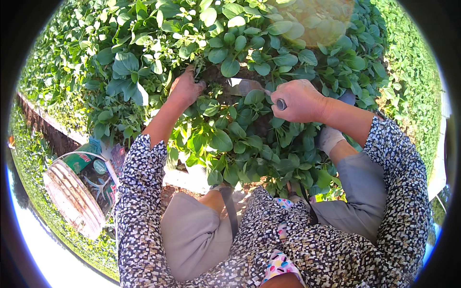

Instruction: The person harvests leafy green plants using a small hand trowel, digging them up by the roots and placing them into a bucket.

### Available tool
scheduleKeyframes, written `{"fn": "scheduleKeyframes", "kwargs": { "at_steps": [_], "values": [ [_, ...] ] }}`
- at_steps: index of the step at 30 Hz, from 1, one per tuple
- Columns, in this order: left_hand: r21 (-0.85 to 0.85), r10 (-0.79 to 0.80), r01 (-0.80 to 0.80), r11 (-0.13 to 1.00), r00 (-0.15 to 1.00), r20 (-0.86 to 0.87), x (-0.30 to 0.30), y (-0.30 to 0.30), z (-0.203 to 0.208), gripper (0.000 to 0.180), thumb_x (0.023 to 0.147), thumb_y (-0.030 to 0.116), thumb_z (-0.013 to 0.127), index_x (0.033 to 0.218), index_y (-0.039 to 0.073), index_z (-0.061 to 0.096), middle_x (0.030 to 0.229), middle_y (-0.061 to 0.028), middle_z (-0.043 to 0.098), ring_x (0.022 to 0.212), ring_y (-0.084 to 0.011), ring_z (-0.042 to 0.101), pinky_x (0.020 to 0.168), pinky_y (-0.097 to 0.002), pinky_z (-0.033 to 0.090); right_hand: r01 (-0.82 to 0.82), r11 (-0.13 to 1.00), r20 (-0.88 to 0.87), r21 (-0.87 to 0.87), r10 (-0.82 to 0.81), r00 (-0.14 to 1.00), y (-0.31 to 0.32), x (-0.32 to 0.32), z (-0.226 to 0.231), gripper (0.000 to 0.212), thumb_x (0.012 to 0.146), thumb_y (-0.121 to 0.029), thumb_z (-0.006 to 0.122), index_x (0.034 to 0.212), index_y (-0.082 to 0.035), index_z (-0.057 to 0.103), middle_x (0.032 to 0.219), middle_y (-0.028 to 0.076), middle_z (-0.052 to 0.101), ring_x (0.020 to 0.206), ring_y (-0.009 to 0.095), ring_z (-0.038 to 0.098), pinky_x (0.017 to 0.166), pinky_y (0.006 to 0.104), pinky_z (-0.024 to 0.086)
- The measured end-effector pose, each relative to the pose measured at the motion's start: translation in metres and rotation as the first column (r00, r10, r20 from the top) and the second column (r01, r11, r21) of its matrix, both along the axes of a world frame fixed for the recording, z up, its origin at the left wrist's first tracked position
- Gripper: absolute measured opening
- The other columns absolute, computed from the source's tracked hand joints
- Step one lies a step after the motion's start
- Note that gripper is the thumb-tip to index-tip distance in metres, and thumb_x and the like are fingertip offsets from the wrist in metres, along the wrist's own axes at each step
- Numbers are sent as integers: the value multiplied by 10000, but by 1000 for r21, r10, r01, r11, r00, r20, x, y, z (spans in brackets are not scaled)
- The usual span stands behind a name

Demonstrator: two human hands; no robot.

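Bladed tool (242,87): at our 12 o'clock, its bright blade low among the leafy plants (230,67), leaves overlapping its edge.
Right hand (300,101): at 2 o'clock, fingers curled firmly round the tool's handle.
Left hand (186,90): at 11 o'clock, its fingertips screened by foliage; we cannot tell whether they pinch a stem.
Pale bucket (72,201): at 8 o'clock, near our left sleeve (139,192).
Lettering: small, on green printed material (79,162) at the bucket.

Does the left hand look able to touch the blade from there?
Probably yes: the left hand is close to the blade, with only small leaves seemingly between them. The right hand holds the handle at the far end.
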State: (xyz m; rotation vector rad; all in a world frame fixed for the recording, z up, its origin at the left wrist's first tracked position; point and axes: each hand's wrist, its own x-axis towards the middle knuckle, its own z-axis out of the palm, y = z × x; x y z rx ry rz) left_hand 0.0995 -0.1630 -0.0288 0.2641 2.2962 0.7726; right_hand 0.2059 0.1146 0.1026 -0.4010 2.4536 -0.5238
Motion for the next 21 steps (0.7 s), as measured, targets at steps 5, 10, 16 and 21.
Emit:
{"fn": "scheduleKeyframes", "kwargs": {
  "at_steps": [5, 10, 16, 21],
  "values": [
    [-364, -347, 304, 881, 936, -59, 21, 24, 24, 695, 748, 504, 699, 1177, 8, 469, 912, -194, 677, 885, -372, 660, 806, -464, 488, 4, 1000, -11, 16, -3, 1000, -11, 6, -5, 176, 750, -245, 557, 669, -96, 607, 661, 115, 597, 709, 340, 602, 654, 439, 475],
    [-352, -431, 380, 855, 900, -74, 29, 14, -11, 458, 838, 393, 636, 1067, 14, 517, 927, -217, 669, 869, -392, 652, 753, -481, 499, 79, 996, -12, -27, -80, 997, -32, 3, -30, 191, 758, -232, 594, 646, -77, 584, 685, 97, 584, 686, 336, 589, 616, 429, 471],
    [-124, -275, 265, 956, 959, -68, 28, 3, -20, 400, 814, 308, 627, 1082, 14, 585, 976, -241, 649, 937, -411, 618, 824, -452, 485, 176, 976, 25, -131, -175, 984, -18, 13, -66, 226, 763, -259, 599, 655, -65, 563, 677, 127, 576, 674, 355, 563, 619, 417, 465],
    [27, 106, -108, 994, 991, 83, 34, 5, -14, 332, 822, 178, 597, 1112, 19, 572, 951, -158, 661, 854, -359, 630, 769, -435, 485, 357, 893, 61, -275, -355, 933, -46, 15, -89, 259, 763, -272, 606, 655, -48, 535, 616, 152, 515, 609, 358, 502, 603, 399, 449]
  ]
}}
